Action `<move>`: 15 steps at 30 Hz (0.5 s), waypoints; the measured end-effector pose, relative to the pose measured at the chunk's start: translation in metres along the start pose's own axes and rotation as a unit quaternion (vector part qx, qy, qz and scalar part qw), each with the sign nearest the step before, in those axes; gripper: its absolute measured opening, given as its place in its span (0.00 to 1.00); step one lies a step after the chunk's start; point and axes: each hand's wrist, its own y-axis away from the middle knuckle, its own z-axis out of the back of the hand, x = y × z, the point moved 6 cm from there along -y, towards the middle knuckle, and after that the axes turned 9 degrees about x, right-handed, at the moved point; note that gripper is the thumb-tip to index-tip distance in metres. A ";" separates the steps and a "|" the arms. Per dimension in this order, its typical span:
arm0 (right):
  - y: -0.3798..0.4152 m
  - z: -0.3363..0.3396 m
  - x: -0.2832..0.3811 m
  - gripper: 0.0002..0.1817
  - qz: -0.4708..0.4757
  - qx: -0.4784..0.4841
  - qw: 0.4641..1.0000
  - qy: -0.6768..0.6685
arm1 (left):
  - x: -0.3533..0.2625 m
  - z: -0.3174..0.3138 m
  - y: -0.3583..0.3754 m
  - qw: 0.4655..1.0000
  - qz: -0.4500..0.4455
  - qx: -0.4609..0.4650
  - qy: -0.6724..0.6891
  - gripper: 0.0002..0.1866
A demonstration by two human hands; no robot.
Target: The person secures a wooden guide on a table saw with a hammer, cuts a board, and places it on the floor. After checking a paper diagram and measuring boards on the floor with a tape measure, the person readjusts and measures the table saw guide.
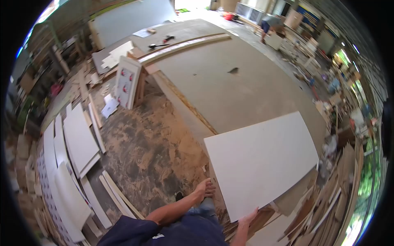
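A large flat white board (pixel 262 160) lies on the near end of the wide grey-brown work table (pixel 230 82). My right hand (pixel 247 218) grips its near edge, thumb along the top and the other fingers hidden beneath. Close to the board's left edge, my left hand (pixel 205 188) hangs above my knee with its fingers apart, holding nothing. A small gap seems to separate it from the board.
White panels and strips (pixel 80 131) lie at left. A white panel with red marks (pixel 128 82) leans on the table's side. Sawdust covers the floor (pixel 147 143). Wood offcuts (pixel 324 205) are heaped at right. A power tool (pixel 162 42) rests at the far end; another person (pixel 269 24) bends down beyond.
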 end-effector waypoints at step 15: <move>-0.150 0.141 0.121 0.43 0.022 -0.291 0.943 0.159 | 0.012 -0.073 -0.021 0.916 -0.202 -0.304 -0.165 0.36</move>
